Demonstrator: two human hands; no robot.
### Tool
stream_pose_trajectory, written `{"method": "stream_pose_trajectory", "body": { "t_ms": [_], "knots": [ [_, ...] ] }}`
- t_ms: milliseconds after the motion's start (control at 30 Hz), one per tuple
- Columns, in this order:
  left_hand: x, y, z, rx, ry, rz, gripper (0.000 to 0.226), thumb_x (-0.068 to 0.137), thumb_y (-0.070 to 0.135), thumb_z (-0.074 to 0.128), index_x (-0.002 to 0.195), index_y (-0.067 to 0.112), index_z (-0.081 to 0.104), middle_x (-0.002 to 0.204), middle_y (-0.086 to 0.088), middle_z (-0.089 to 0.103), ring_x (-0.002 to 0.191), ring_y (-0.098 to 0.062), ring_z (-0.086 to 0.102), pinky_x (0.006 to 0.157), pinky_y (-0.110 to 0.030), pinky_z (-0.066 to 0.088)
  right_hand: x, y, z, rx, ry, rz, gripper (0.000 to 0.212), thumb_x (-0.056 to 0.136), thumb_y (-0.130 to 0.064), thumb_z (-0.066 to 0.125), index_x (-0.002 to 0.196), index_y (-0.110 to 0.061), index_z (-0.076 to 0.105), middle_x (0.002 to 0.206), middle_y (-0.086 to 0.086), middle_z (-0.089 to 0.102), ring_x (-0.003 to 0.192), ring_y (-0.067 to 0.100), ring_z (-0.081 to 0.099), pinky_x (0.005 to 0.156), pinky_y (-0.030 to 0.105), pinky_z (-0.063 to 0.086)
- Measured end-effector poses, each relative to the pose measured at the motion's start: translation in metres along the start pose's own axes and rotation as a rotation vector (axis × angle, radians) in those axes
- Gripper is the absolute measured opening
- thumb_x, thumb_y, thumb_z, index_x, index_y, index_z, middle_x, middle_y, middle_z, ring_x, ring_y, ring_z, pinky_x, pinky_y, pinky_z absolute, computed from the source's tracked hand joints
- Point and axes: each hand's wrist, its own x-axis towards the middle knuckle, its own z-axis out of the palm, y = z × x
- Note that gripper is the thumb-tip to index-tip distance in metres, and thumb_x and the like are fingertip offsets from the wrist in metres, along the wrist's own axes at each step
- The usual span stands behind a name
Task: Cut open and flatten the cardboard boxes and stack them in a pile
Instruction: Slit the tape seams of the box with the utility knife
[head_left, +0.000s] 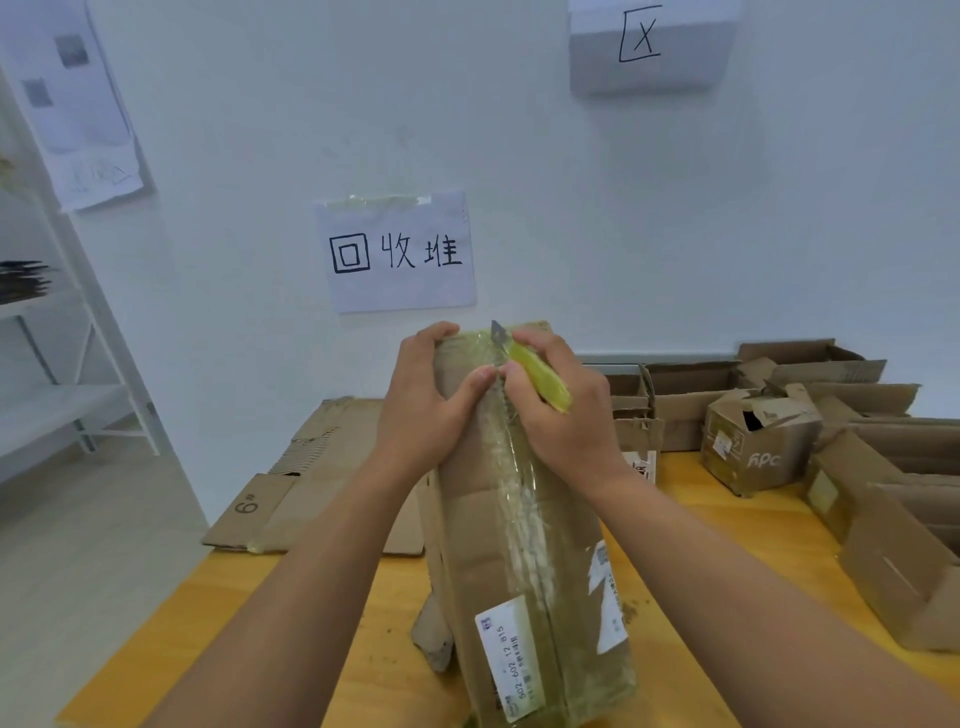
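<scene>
Fingers (447, 332) of the left hand (426, 395) curl over the far end of the taped box (524, 545) lying lengthwise on the counter (291, 613); the right hand (566, 410) grips a yellow knife (535, 371) at the seam. Light, stiff cardboard with slick tape: best steadied by its edges.

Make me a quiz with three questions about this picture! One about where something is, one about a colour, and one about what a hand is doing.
1. Where is the flat cardboard pile?
A. left of the taped box
B. on the shelf
C. on the floor

2. What colour is the knife handle?
A. red
B. yellow
C. black

3. What is the left hand doing?
A. hanging free
B. holding the knife
C. gripping the box's top

Answers: 1 A, it lies on the table, left of the box. 2 B, yellow in the right hand. 3 C, fingers curl over the top edge.
</scene>
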Motion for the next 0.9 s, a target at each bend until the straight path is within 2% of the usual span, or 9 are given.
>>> {"method": "stream_pose_trajectory", "body": {
  "t_ms": [67, 167, 267, 467, 567, 667, 900],
  "knots": [
    [0.000, -0.002, 0.001, -0.003, -0.014, 0.003, 0.050, 0.089, 0.041, 0.069, 0.132, 0.030, 0.045, 0.123, 0.012, 0.046, 0.115, -0.004, 0.049, 0.099, -0.027, 0.043, 0.000, 0.001, 0.001, -0.034, 0.001, -0.042, 0.027, 0.091, -0.017, 0.061, 0.117, -0.010, 0.066, 0.088, -0.006, 0.067, 0.071, 0.011, 0.061, 0.068, 0.032, 0.052],
    [0.001, -0.006, 0.002, 0.007, -0.032, 0.010, 0.050, 0.090, 0.043, 0.066, 0.133, 0.030, 0.044, 0.125, 0.011, 0.045, 0.117, -0.006, 0.049, 0.102, -0.034, 0.044, -0.001, 0.002, 0.003, -0.095, -0.005, -0.074, 0.030, 0.092, -0.017, 0.061, 0.121, -0.011, 0.066, 0.097, 0.000, 0.071, 0.082, 0.019, 0.067, 0.074, 0.040, 0.055],
    [0.001, -0.007, 0.002, 0.009, -0.046, 0.012, 0.049, 0.092, 0.041, 0.064, 0.134, 0.030, 0.042, 0.126, 0.011, 0.043, 0.117, -0.007, 0.049, 0.102, -0.035, 0.044, -0.001, 0.003, 0.006, -0.124, -0.004, -0.093, 0.030, 0.093, -0.018, 0.060, 0.122, -0.011, 0.065, 0.103, 0.001, 0.072, 0.089, 0.021, 0.068, 0.076, 0.045, 0.055],
    [0.002, -0.008, 0.003, 0.000, 0.000, 0.014, 0.048, 0.087, 0.042, 0.063, 0.131, 0.029, 0.046, 0.122, 0.013, 0.045, 0.112, -0.003, 0.048, 0.096, -0.026, 0.042, -0.002, 0.004, 0.009, -0.188, -0.023, -0.115, 0.036, 0.095, -0.029, 0.052, 0.124, -0.012, 0.064, 0.111, 0.001, 0.071, 0.100, 0.021, 0.068, 0.080, 0.045, 0.056],
    [0.000, -0.008, 0.003, -0.005, 0.007, 0.023, 0.045, 0.089, 0.036, 0.066, 0.129, 0.027, 0.048, 0.122, 0.012, 0.046, 0.111, -0.002, 0.048, 0.093, -0.020, 0.040, -0.001, 0.003, 0.012, -0.218, -0.020, -0.120, 0.038, 0.094, -0.031, 0.050, 0.123, -0.011, 0.065, 0.109, 0.003, 0.071, 0.099, 0.022, 0.068, 0.079, 0.043, 0.057],
    [-0.001, -0.007, 0.002, -0.002, 0.015, 0.041, 0.046, 0.087, 0.039, 0.064, 0.129, 0.027, 0.048, 0.122, 0.012, 0.047, 0.111, 0.001, 0.047, 0.091, -0.010, 0.036, -0.002, 0.003, 0.014, -0.266, -0.021, -0.147, 0.037, 0.095, -0.031, 0.049, 0.120, -0.009, 0.066, 0.106, 0.005, 0.071, 0.095, 0.023, 0.068, 0.074, 0.044, 0.057],
    [-0.002, -0.008, 0.002, 0.000, 0.033, 0.045, 0.044, 0.090, 0.030, 0.069, 0.129, 0.026, 0.049, 0.122, 0.012, 0.047, 0.110, -0.002, 0.049, 0.089, -0.009, 0.036, -0.004, 0.005, 0.011, -0.246, -0.038, -0.156, 0.036, 0.095, -0.030, 0.049, 0.117, -0.007, 0.066, 0.103, 0.006, 0.071, 0.092, 0.024, 0.068, 0.074, 0.044, 0.056]
  ]
}}
